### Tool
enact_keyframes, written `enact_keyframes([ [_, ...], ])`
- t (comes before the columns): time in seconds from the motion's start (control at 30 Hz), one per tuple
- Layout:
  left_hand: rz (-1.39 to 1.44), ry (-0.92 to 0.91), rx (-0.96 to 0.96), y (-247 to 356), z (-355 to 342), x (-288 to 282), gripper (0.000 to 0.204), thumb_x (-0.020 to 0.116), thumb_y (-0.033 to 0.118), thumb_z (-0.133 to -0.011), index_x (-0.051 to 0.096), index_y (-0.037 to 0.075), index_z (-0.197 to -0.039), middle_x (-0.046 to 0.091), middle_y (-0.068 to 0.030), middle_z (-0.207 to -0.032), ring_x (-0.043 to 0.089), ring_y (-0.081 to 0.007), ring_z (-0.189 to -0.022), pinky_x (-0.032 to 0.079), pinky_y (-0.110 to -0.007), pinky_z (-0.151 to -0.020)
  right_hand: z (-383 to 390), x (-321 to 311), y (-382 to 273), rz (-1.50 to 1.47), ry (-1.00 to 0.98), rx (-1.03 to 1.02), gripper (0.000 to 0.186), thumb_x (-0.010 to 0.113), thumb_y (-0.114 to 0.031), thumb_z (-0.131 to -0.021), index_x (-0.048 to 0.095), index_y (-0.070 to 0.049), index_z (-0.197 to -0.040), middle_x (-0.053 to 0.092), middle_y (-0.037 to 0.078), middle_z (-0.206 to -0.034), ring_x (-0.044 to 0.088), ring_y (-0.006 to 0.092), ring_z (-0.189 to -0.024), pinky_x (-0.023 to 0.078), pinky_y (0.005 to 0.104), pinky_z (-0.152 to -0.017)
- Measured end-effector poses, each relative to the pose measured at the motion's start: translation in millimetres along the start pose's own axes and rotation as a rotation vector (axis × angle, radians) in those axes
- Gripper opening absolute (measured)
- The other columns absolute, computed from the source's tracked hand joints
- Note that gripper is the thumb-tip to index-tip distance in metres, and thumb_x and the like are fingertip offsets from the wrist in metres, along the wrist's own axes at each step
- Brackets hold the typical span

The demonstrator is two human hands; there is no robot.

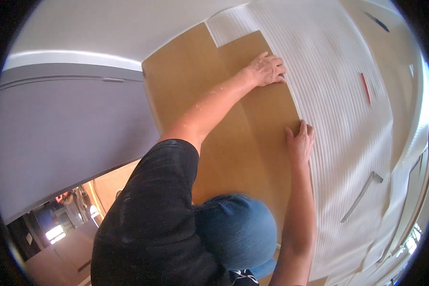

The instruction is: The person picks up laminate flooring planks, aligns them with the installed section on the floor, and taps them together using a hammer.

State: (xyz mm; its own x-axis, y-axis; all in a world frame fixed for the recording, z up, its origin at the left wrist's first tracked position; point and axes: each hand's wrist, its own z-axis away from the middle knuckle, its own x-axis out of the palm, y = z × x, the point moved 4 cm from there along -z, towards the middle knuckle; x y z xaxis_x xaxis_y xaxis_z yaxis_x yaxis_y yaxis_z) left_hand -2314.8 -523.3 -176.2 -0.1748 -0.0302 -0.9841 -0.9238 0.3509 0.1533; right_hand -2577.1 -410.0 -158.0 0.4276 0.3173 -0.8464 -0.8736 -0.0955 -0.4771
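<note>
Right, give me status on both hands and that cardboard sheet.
Left hand flat on brown cardboard sheet, at its far edge. Right hand flat on its right edge, beside white ribbed sheet. Red pencil and metal square lie apart, clear.

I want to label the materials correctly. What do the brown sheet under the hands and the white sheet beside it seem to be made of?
The brown sheet looks like matte cardboard or kraft board: flat, tan, with a straight fold line. The white sheet looks like ribbed foam or corrugated plastic, judging by its fine parallel ridges; which one is unclear. The left hand and the right hand press at their seam.
</note>
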Motion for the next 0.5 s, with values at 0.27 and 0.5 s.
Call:
enact_keyframes([
  [0.27, -0.012, -0.167, -0.01, -3, -3, -8, 0.037, 0.059, 0.051, -0.098, 0.068, 0.021, -0.118, 0.059, -0.0019, -0.128, 0.052, -0.0214, -0.132, 0.041, -0.052, -0.107, -2, 3, -31, -0.005, 0.039, 0.145, 0.066, 0.08, -0.025, -0.086, 0.052, -0.006, -0.141, 0.052, 0.017, -0.132, 0.048, 0.0371, -0.127, 0.045, 0.0466, -0.107],
  [0.5, -0.021, -0.175, 0.018, 3, -4, -20, 0.04, 0.059, 0.052, -0.097, 0.067, 0.021, -0.121, 0.058, -0.0045, -0.132, 0.052, -0.0231, -0.132, 0.043, -0.051, -0.108, 4, 2, -20, -0.028, 0.006, 0.131, 0.069, 0.08, -0.025, -0.084, 0.052, -0.007, -0.144, 0.053, 0.016, -0.133, 0.046, 0.0384, -0.13, 0.043, 0.047, -0.109],
])
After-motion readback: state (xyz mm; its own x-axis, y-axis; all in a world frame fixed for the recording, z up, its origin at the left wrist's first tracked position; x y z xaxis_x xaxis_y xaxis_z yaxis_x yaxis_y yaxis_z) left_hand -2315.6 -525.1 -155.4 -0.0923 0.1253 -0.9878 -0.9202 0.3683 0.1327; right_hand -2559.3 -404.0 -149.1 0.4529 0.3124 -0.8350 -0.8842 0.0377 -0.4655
